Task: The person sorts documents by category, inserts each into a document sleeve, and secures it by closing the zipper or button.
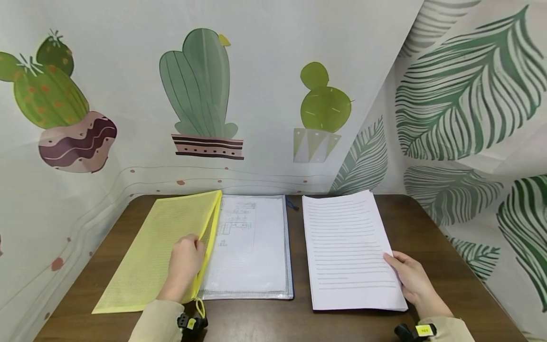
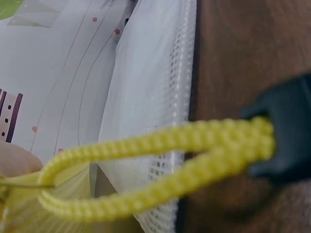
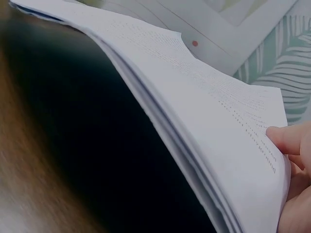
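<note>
A yellow mesh zip pouch (image 1: 162, 247) lies at the left of the brown table (image 1: 427, 228), its right edge overlapping a clear mesh pouch (image 1: 256, 247) with a printed sheet inside. My left hand (image 1: 194, 244) grips the yellow pouch's right edge, which is raised a little. The pouch's yellow cord loop (image 2: 155, 170) hangs close to the left wrist camera, over the clear pouch's mesh (image 2: 155, 97). To the right lies a stack of lined white paper (image 1: 348, 247). My right hand (image 1: 395, 261) holds its lower right edge, thumb (image 3: 291, 138) on top, and the paper stack (image 3: 194, 87) is lifted off the table there.
Printed curtains with cactus (image 1: 201, 90) and leaf (image 1: 461, 95) patterns close in the table at the back and on both sides. A short blue cord (image 1: 292, 204) sticks out of the clear pouch's far corner. Bare tabletop shows along the front edge and right side.
</note>
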The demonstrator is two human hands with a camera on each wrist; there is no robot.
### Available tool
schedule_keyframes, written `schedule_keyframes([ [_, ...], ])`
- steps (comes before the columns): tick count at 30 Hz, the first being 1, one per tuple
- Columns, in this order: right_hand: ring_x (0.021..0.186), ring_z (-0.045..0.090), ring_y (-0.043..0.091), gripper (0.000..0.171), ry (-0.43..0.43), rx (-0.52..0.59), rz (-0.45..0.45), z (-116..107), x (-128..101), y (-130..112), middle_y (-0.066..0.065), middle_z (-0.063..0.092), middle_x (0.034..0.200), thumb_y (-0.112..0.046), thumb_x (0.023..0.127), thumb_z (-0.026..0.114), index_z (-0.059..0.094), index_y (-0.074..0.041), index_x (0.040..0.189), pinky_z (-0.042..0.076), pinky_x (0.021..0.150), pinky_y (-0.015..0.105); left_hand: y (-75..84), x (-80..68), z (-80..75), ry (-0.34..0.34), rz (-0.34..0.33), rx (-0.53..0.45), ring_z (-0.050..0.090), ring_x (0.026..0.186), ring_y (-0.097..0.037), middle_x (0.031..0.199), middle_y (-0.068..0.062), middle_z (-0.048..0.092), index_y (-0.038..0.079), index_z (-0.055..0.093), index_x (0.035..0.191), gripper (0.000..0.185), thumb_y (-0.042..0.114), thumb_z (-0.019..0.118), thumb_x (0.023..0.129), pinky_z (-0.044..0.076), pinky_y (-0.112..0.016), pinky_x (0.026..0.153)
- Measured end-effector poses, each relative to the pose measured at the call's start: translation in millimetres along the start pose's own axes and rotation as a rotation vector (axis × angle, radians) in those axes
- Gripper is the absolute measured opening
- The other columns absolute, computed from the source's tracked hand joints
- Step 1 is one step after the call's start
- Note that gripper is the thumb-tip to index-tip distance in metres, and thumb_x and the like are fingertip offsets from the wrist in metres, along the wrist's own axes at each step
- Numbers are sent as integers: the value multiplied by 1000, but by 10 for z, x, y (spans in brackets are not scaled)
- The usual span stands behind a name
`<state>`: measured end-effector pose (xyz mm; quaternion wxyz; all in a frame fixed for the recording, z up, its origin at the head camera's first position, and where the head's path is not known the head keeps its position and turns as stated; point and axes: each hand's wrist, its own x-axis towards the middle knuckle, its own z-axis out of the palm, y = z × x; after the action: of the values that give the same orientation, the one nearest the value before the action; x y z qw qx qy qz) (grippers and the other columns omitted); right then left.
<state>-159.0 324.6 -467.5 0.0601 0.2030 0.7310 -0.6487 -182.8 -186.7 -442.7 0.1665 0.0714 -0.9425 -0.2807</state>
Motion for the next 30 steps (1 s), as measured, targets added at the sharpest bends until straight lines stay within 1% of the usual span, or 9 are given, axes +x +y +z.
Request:
schedule_keyframes([
  [6, 75, 61, 5, 58, -14, -8, -1, 121, -25, -27, -12, 63, 82, -32, 93, 57, 38, 3, 134, 52, 67, 27, 32, -3, 2, -2, 2, -17, 61, 74, -35, 87, -27, 64, -9, 66, 95, 23, 4, 50, 84, 50, -48, 65],
  [10, 74, 62, 6, 56, -23, 18, -12, 190, -20, -32, -11, 63, 81, -31, 93, 58, 40, 4, 132, 52, 66, 27, 52, -4, 1, -8, 3, -35, 62, 77, -36, 91, -28, 65, -10, 65, 98, 25, 3, 50, 84, 51, -48, 68],
  [16, 73, 62, 7, 50, -27, 48, -24, 316, -5, -41, -10, 64, 79, -28, 93, 58, 44, 4, 128, 52, 65, 27, 73, 7, -1, -18, -6, -50, 58, 71, -29, 88, -25, 65, -10, 65, 97, 24, 3, 50, 84, 50, -42, 62],
  [23, 75, 62, 10, 55, -42, 19, -31, 473, -21, -57, -7, 65, 83, -30, 92, 59, 43, 5, 131, 52, 66, 28, 83, 23, -5, -52, -33, -62, 57, 72, -28, 92, -27, 64, -12, 64, 101, 28, 5, 48, 86, 49, -38, 60],
  [26, 75, 62, 10, 52, -54, 30, -39, 541, -11, -61, -6, 65, 83, -29, 93, 58, 44, 5, 130, 52, 66, 29, 78, 28, 0, -59, -40, -69, 58, 74, -29, 94, -28, 64, -12, 64, 102, 28, 5, 47, 86, 50, -38, 61],
  [30, 75, 62, 11, 48, -62, 37, -49, 633, 7, -77, -5, 65, 83, -26, 93, 57, 46, 5, 128, 52, 66, 29, 77, 28, 5, -60, -45, -73, 60, 78, -31, 98, -28, 65, -11, 64, 102, 28, 5, 47, 86, 51, -42, 65],
])
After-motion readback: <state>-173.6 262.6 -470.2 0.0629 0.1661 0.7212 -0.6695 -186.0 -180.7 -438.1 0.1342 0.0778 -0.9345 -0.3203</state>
